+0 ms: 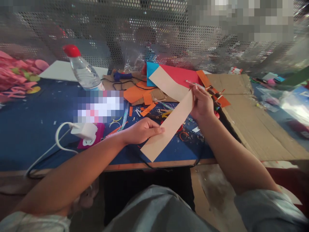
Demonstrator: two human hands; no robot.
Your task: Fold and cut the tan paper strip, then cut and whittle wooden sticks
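Observation:
A long cream paper strip [172, 127] slants across the middle of the view, above the littered table. My left hand [142, 131] pinches its left edge near the lower end, thumb on top. At the upper end, my right hand [202, 102] is closed on the strip. A thin, pale, pen-like stick [193, 82] also shows at the right fingertips; its exact kind is unclear. Behind the strip, another cream paper piece [166, 82] lies over red paper [181, 74] and blue paper [151, 72]. Whether the two cream parts join is hidden by my right hand.
A red-capped bottle [85, 72] stands back left. Nearer are a white charger [84, 130] and its cable. Orange scraps [136, 91] and small clippings litter the blue table [31, 129]. Cardboard [256, 119] lies right; pink cut pieces [14, 75] pile up left. A perforated metal screen [116, 35] rises behind.

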